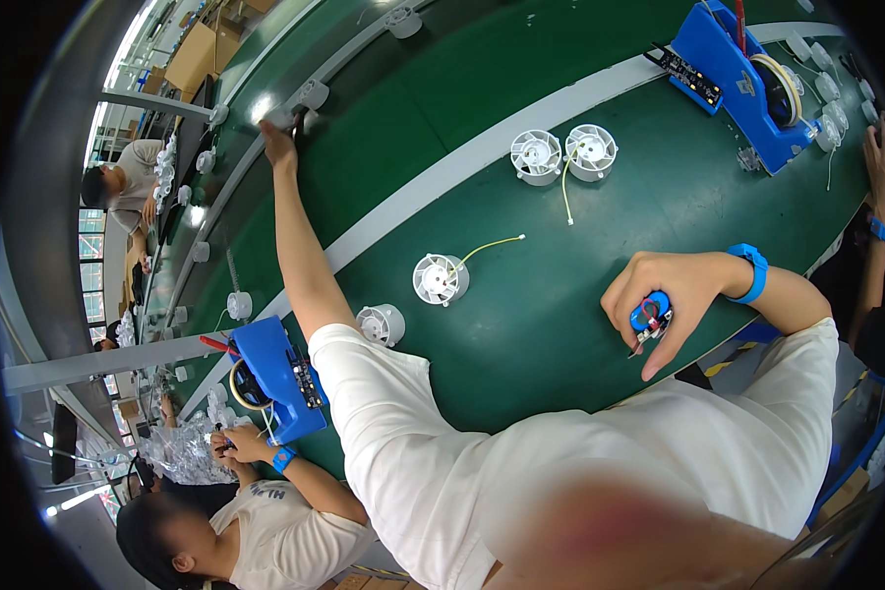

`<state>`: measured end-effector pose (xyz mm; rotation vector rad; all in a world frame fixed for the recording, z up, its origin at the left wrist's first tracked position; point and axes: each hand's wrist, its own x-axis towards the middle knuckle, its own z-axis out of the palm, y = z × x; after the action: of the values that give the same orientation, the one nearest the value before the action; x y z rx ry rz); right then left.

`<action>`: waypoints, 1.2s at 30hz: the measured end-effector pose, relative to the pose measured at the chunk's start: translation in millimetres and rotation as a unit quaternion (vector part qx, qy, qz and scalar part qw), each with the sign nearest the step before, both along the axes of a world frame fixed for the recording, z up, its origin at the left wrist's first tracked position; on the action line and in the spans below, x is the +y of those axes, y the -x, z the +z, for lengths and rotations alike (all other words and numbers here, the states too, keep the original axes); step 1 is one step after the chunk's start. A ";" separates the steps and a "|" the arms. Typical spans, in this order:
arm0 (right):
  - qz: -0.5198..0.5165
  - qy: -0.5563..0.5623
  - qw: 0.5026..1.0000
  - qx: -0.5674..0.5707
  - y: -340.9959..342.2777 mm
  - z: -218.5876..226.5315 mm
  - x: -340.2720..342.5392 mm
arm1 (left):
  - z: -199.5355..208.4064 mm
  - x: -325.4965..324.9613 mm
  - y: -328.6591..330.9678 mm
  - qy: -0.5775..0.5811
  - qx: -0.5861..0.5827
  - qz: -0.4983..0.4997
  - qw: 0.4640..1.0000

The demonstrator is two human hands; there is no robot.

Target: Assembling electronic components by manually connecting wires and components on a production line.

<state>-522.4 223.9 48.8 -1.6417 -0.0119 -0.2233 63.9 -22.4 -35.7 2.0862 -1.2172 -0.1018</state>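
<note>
My right hand (674, 295) is closed around a blue cylindrical part with red wires (650, 312) and a small dark board at its side, held above the green work surface near my body. A blue band circles that wrist. My left arm stretches far out to the upper left. At its end my left hand (279, 146) is beside a dark object (300, 122) and a whitish round housing (312, 94); its fingers are too small and blurred to show a grip. Between my arms stands a white fan unit (441, 280) with a yellowish lead, and a white cylinder (381, 324) lies by my left sleeve.
Two more white fan units (563, 155) stand side by side farther back. Blue stands with tape rolls and circuit boards are at the right (742, 93) and left (277, 379). A pale rail (501, 133) crosses the green surface. Co-workers sit at the left; another person's hand (883, 162) is far right.
</note>
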 end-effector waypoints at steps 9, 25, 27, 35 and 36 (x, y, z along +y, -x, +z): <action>-0.019 0.000 1.000 0.023 4.0 -2.8 -5.3 | -2.8 17.7 -4.5 0.149 0.302 -0.174 0.925; -0.028 0.022 0.999 0.004 9.8 1.6 -5.3 | 7.1 52.8 -44.2 0.208 0.370 -0.109 0.899; -0.022 0.021 1.000 -0.002 8.6 1.8 -5.0 | 5.7 58.1 -53.4 0.231 0.389 -0.099 0.886; -0.017 0.018 0.999 0.022 9.1 4.5 -6.0 | -3.4 71.8 -67.1 0.243 0.278 -0.040 0.929; -0.013 0.019 0.999 0.023 9.0 4.7 -5.8 | -3.8 73.9 -68.0 0.244 0.278 -0.036 0.928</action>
<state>-531.4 218.1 53.4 -1.6849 0.0406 -0.2057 131.9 51.4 -39.5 1.4393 -0.8556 -0.3594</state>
